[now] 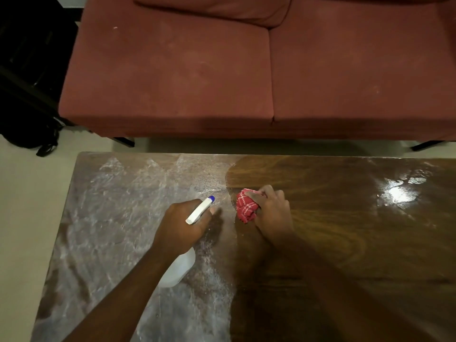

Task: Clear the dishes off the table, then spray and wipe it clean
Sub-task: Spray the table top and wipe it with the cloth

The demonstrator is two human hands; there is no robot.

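Right hand (272,213) around crumpled cloth (246,206)

Dim, warm indoor light comes from overhead. A bright glare patch sits at the far right of the glossy brown wooden table top (345,243) — detail there is washed out. My left hand (182,225) casts a short dark shadow onto the wood just to its right. The white plastic spray bottle (180,267) I grip shows soft, smeared edges. My right hand (274,213) and its crumpled red patterned cloth (246,206) render sharper. The upper left corner falls to near black. The dusty red fabric sofa (172,82) shades the floor beneath its front edge. Straight edges bow — wide-angle distortion.
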